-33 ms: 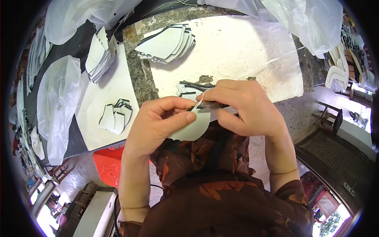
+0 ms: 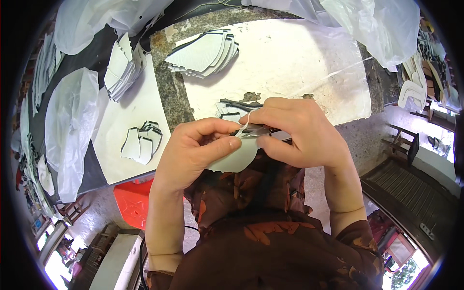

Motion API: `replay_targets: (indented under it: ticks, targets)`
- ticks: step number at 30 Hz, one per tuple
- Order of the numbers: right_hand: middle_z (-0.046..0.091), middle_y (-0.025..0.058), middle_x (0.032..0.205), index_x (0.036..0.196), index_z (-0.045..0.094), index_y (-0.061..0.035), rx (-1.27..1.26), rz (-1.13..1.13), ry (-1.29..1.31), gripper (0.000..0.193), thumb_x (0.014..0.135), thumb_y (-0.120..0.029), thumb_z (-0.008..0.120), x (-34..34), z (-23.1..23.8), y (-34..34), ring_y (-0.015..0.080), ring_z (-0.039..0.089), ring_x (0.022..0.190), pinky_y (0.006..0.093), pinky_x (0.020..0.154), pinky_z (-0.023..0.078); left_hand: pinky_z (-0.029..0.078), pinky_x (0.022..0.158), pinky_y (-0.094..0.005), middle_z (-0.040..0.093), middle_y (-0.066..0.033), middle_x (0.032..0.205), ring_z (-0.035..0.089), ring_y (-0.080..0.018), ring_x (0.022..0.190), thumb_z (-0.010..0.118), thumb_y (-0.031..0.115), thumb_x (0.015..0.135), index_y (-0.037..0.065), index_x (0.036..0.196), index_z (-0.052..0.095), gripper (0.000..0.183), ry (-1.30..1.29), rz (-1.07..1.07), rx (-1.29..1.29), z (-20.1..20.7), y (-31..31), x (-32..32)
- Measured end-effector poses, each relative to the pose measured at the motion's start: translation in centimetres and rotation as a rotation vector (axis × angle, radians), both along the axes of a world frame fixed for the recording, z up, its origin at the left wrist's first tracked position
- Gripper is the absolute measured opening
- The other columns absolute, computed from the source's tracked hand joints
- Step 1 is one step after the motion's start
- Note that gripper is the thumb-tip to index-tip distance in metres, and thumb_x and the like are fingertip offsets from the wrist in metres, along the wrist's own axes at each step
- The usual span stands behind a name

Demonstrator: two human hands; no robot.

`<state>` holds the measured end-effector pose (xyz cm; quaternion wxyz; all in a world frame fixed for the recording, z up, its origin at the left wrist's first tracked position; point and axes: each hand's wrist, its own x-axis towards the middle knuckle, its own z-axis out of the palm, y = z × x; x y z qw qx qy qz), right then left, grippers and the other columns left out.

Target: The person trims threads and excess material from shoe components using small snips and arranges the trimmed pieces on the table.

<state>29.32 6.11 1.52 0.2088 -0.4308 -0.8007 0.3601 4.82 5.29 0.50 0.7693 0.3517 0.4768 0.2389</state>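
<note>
A pale grey-green cut piece [image 2: 235, 157] with a rounded lower edge hangs at the table's front edge. My left hand [image 2: 191, 150] pinches its upper left part between thumb and fingers. A thin white strip [image 2: 246, 123] rises from the piece's top edge toward my right index finger. My right hand [image 2: 302, 133] is closed around small metal snips [image 2: 258, 131], mostly hidden by the fingers. Their blades lie against the top edge of the piece, beside my left thumb. Just beyond my hands lies a small stack of similar pieces [image 2: 231, 114] with dark edges.
A fanned stack of pale pieces [image 2: 203, 54] lies on the white board [image 2: 299, 63]. Further left are a tied bundle [image 2: 121, 70] and a smaller pile [image 2: 141, 143]. Plastic bags [image 2: 72, 125] lie along the table's left. A red stool [image 2: 131, 203] stands below the table edge.
My right thumb has moved left and closer to the index finger, and the snips' blades have shifted slightly. My left hand and the piece have barely moved.
</note>
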Motion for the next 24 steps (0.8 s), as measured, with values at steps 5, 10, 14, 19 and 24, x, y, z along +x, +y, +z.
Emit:
replay_targets:
  ticks: [5, 10, 14, 19, 24]
  targets:
    - [0.066, 0.0105, 0.083, 0.103, 0.073, -0.0091, -0.018, -0.009, 0.065, 0.024, 0.092, -0.030, 0.069, 0.1, -0.3, -0.2, 0.0337, 0.066, 0.079, 0.0429, 0.067, 0.052, 0.045, 0.066, -0.0180, 0.071, 0.0020, 0.091, 0.057, -0.0012, 0.077, 0.077, 0.005, 0.094, -0.003, 0.115, 0.075, 0.022, -0.001, -0.002, 0.040, -0.6, -0.4, 0.5]
    - [0.066, 0.0099, 0.083, 0.104, 0.074, -0.0094, -0.021, 0.003, 0.052, 0.025, 0.094, -0.032, 0.070, 0.3, -0.4, -0.2, 0.0331, 0.066, 0.079, 0.0424, 0.067, 0.052, 0.043, 0.065, -0.0180, 0.070, 0.0029, 0.090, 0.056, -0.0008, 0.076, 0.077, 0.005, 0.094, -0.003, 0.114, 0.075, 0.022, 0.015, 0.016, 0.059, -0.2, -0.5, 1.1]
    - [0.067, 0.0090, 0.083, 0.103, 0.075, -0.0099, -0.024, -0.011, 0.077, 0.021, 0.094, -0.028, 0.071, 0.5, -0.5, -0.4, 0.0317, 0.067, 0.079, 0.0415, 0.068, 0.053, 0.051, 0.072, -0.0202, 0.074, -0.0011, 0.092, 0.065, -0.0047, 0.081, 0.076, 0.004, 0.093, -0.001, 0.112, 0.075, 0.019, 0.053, -0.026, 0.080, -0.1, -0.5, 1.1]
    - [0.069, 0.0082, 0.086, 0.104, 0.076, -0.0100, -0.021, -0.016, 0.049, 0.021, 0.093, -0.028, 0.073, 0.4, -0.5, -0.4, 0.0302, 0.068, 0.080, 0.0407, 0.068, 0.053, 0.052, 0.073, -0.0207, 0.074, -0.0015, 0.092, 0.065, -0.0053, 0.081, 0.076, 0.004, 0.094, -0.001, 0.111, 0.075, 0.018, 0.050, -0.014, 0.076, -0.3, -0.6, 0.9]
    - [0.064, 0.0070, 0.080, 0.112, 0.075, -0.0033, -0.126, -0.172, 0.308, 0.024, 0.093, -0.016, 0.073, -0.6, -2.1, -0.7, 0.0207, 0.063, 0.072, 0.0344, 0.065, 0.047, 0.053, 0.075, -0.0227, 0.074, -0.0024, 0.094, 0.066, -0.0064, 0.083, 0.075, 0.005, 0.094, -0.001, 0.110, 0.076, 0.017, 0.068, -0.010, 0.102, 0.1, -0.7, -0.1]
